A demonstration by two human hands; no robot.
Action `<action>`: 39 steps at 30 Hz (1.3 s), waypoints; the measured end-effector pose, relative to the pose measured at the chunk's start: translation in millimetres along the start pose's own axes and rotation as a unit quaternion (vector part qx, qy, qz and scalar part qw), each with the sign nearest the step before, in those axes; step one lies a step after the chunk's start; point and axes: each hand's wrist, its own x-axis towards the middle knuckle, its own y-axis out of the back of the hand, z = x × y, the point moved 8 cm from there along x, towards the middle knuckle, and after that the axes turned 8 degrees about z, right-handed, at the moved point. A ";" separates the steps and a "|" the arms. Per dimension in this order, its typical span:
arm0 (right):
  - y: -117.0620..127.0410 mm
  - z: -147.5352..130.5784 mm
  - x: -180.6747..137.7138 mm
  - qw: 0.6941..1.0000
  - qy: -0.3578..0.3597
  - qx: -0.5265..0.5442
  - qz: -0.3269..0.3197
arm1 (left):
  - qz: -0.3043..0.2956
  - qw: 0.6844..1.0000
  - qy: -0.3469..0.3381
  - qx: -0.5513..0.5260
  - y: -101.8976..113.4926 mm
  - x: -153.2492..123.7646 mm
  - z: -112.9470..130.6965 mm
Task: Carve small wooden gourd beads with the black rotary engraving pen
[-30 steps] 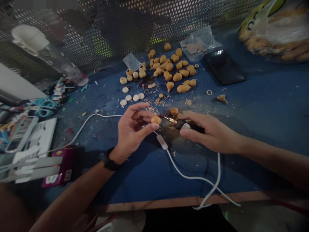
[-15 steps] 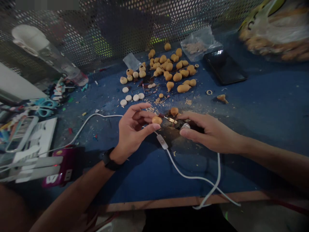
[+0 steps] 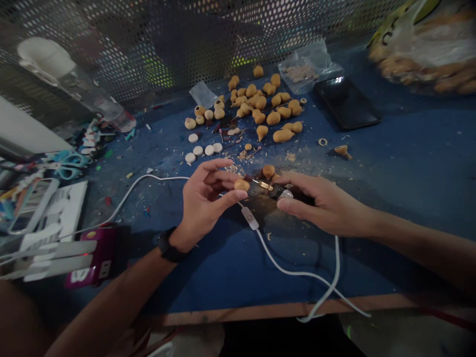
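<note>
Between the thumb and fingers of my left hand [image 3: 206,196] is a small tan gourd piece [image 3: 241,185]. My right hand [image 3: 323,203] grips a small rotary tool [image 3: 284,194], dark-bodied with a brass chuck [image 3: 263,185] pointing left. The tool's dark reddish tip [image 3: 248,178] is right by the gourd piece; whether they touch I cannot tell. Another cut gourd piece [image 3: 268,171] lies on the table just beyond the chuck. A white cord with an inline switch [image 3: 250,218] runs below my hands.
Several small gourds [image 3: 260,102] are heaped at the back, with white discs [image 3: 209,150] and shavings in front. A black phone-like slab [image 3: 347,103] lies to the right. At left are a clear bottle [image 3: 89,89], teal scissors [image 3: 69,165] and a purple box [image 3: 100,258].
</note>
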 end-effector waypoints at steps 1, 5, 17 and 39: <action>-0.3 0.1 -0.2 1.000 -0.002 -0.001 -0.001 | -0.002 1.000 -0.004 -0.005 -0.3 0.1 0.9; -1.5 1.6 -0.8 1.000 -0.007 -0.005 -0.001 | -0.009 1.000 -0.016 -0.018 -1.4 0.0 3.1; -2.7 -0.2 0.9 1.000 -0.001 -0.003 -0.004 | -0.002 1.000 0.024 0.011 -2.9 0.5 -0.2; -2.0 -0.8 0.0 1.000 -0.003 -0.002 -0.001 | 0.017 0.999 0.038 0.021 0.8 2.0 -2.8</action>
